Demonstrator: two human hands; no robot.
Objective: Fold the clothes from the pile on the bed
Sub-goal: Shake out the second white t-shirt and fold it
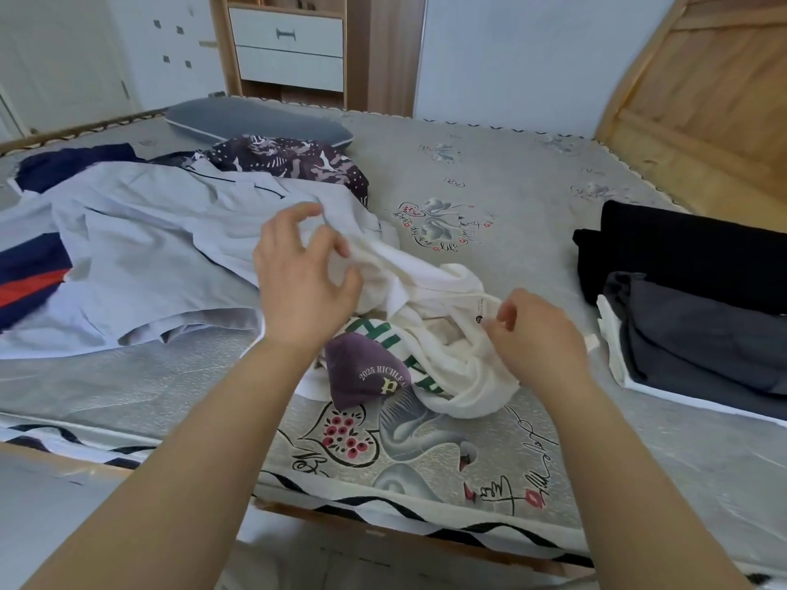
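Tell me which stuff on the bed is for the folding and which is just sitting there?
For the folding:
crumpled white cotton shirt with green letters, pinched by both hands
pale blue collared shirt
dark purple patterned garment
folded black and grey stack

Just sitting there:
flat grey pillow
white wooden drawers

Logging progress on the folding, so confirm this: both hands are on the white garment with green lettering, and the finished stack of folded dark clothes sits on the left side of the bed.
Not quite. The head view shows the left hand and right hand on the white garment, but the stack of folded dark clothes sits on the right side of the bed, not the left.
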